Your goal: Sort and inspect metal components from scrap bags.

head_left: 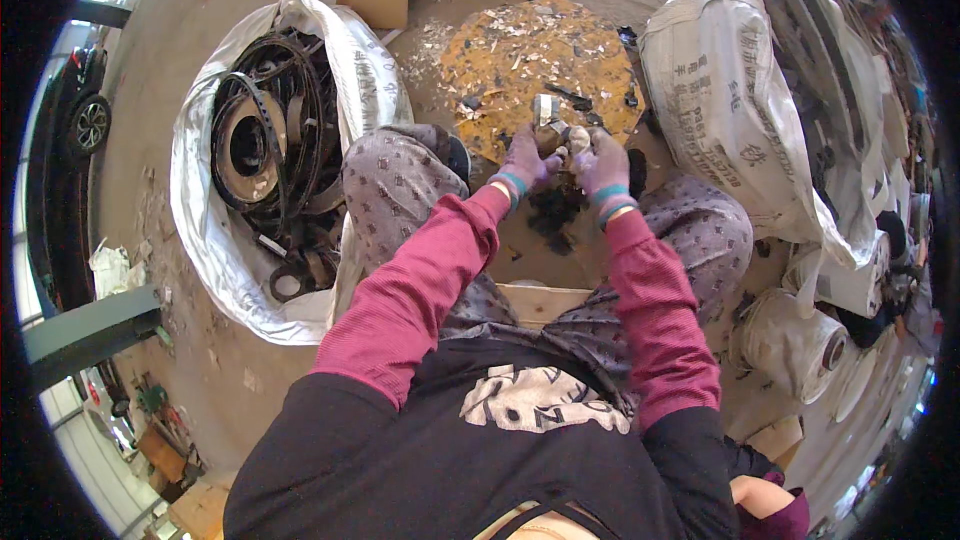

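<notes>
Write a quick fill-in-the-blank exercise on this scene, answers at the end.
1. The left hand and right hand meet at a small piece; ____ are gloved.
2. The white sack holding a tan ring stands to the person's ____.
3. A dark clump lies ____ the person's two legs.
4. The long sleeves over the forearms are coloured ____.

Missing words: both; left; between; maroon.
</notes>
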